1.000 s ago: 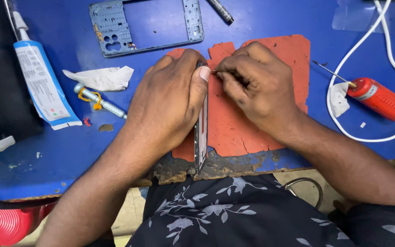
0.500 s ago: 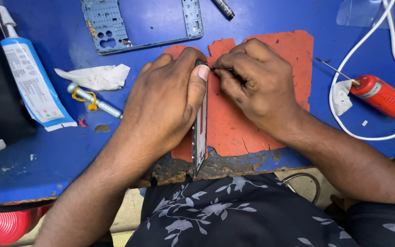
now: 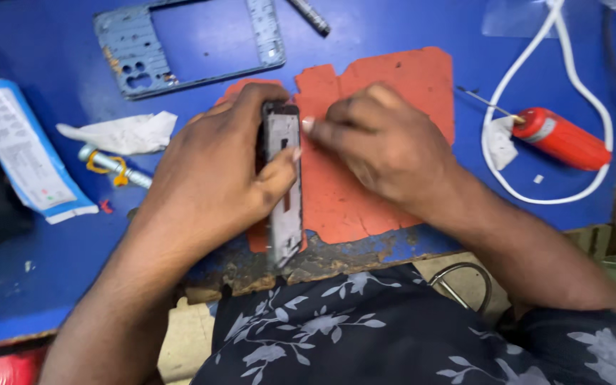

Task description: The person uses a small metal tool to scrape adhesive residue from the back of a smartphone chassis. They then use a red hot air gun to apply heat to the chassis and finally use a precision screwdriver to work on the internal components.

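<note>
One phone panel (image 3: 283, 185), left hand (image 3: 215, 178) grip pinching it, right hand (image 3: 386, 146) fingers pressed together

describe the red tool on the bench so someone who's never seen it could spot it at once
On the blue workbench, look right of the orange mat, inside the loop of white cable. The red tool lies there, a stubby cylinder with a thin metal tip; nothing else there is red and round.

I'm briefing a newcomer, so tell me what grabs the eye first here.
Dead centre, the left hand grips a grey phone panel over a torn red mat, the right hand touching its top edge. A red-handled tool lies right, a blue phone frame top left.
</note>
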